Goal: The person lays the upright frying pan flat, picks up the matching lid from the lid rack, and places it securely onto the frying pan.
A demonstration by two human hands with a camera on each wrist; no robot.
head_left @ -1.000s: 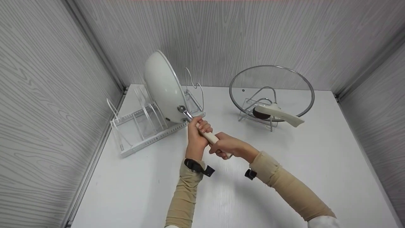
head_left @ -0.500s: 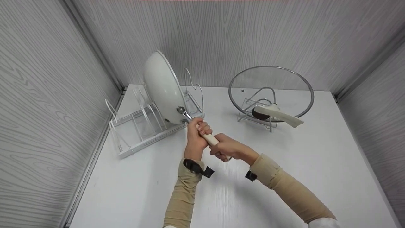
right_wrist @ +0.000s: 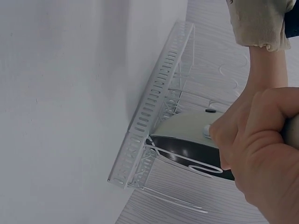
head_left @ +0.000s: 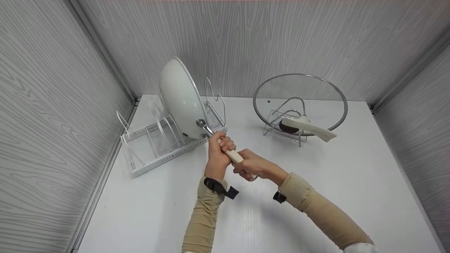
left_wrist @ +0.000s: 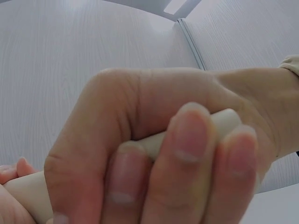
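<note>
A white wok (head_left: 182, 96) with a dark inside (right_wrist: 191, 151) stands on its side in a white wire dish rack (head_left: 168, 154). A metal collar (head_left: 207, 129) joins it to a cream handle (head_left: 233, 155). My left hand (head_left: 218, 151) grips that handle close to the collar, with its thumb pointing towards the wok. Lower down, my right hand (head_left: 253, 163) holds the handle near its end. In the left wrist view, curled fingers (left_wrist: 182, 154) wrap the cream handle, whose end shows beyond them. The right wrist view shows both hands together beside the wok.
A large glass lid (head_left: 300, 104) with a metal rim leans upright in a small wire stand (head_left: 300, 138) on the right. Its dark and cream knob (head_left: 309, 127) juts forward. Grey wood-grained walls (head_left: 246, 42) enclose the white tabletop (head_left: 246, 225) at the back and sides.
</note>
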